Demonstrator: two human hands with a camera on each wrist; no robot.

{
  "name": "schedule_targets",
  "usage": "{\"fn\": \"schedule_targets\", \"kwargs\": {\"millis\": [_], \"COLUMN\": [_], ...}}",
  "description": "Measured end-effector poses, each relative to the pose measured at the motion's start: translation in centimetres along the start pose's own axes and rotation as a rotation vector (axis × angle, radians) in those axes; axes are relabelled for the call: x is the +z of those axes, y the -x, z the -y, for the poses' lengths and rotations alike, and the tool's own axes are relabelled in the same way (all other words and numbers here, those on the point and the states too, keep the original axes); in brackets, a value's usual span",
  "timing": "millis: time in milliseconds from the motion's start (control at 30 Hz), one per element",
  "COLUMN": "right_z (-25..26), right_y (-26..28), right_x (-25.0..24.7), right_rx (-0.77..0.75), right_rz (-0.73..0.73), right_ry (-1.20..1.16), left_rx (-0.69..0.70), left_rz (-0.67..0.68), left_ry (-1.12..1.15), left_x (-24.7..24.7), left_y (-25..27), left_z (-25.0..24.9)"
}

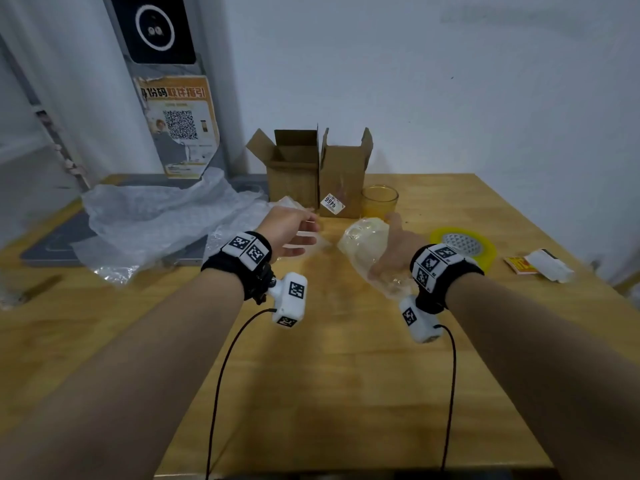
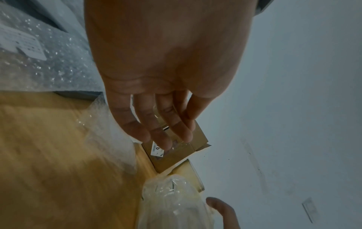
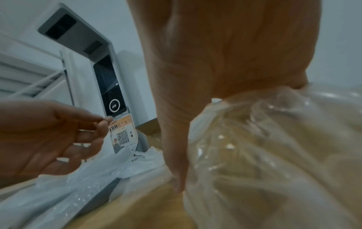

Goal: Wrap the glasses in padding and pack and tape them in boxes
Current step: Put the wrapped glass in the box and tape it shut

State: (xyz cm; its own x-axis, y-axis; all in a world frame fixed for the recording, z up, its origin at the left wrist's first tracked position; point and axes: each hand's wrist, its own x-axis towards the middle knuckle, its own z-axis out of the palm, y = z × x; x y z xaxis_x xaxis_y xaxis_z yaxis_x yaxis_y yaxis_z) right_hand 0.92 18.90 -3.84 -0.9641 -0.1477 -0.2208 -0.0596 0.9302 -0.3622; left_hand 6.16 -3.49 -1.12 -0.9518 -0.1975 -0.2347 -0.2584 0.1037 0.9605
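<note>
A glass wrapped in clear bubble padding (image 1: 363,244) lies in my right hand (image 1: 394,244), which grips it from below, thumb up, above the wooden table (image 1: 329,375). In the right wrist view the bundle (image 3: 274,147) fills the palm. My left hand (image 1: 298,233) hovers beside it with relaxed fingers (image 2: 162,131) and holds nothing that I can see. Behind the hands stand two open cardboard boxes, one on the left (image 1: 294,171) and one with a white label (image 1: 343,178). A bare yellow glass (image 1: 379,200) stands next to the labelled box.
A big sheet of bubble padding (image 1: 156,216) covers the table's far left. A roll of yellow tape (image 1: 464,244) lies right of my right wrist, and a small white-and-orange pack (image 1: 540,265) beyond it. A grey pillar with a poster (image 1: 180,126) stands behind.
</note>
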Motion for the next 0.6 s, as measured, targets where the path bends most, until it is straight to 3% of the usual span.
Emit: {"fn": "schedule_targets", "kwargs": {"millis": [133,267,433,600], "right_z": [0.5,2.0,3.9,5.5], "right_y": [0.5,0.4,-1.5,-5.8], "right_x": [-0.3,-3.5,-9.7,-12.1], "right_rx": [-0.088,-0.204,-0.242,-0.227], "right_rz": [-0.029,-0.152,-0.247,-0.288], "right_ry": [-0.112,-0.314,-0.489,-0.573], "left_rx": [0.009,0.021,-0.005,-0.081], "left_rz": [-0.003,-0.082,-0.143,-0.204], "left_ry": [0.018,0.094,0.194,0.284], "left_x": [0.2,-0.7,-2.1,-2.0], "left_y": [-0.4,-2.1,-7.2,-13.8], "left_z": [-0.1,-1.8,-4.7,-7.1]}}
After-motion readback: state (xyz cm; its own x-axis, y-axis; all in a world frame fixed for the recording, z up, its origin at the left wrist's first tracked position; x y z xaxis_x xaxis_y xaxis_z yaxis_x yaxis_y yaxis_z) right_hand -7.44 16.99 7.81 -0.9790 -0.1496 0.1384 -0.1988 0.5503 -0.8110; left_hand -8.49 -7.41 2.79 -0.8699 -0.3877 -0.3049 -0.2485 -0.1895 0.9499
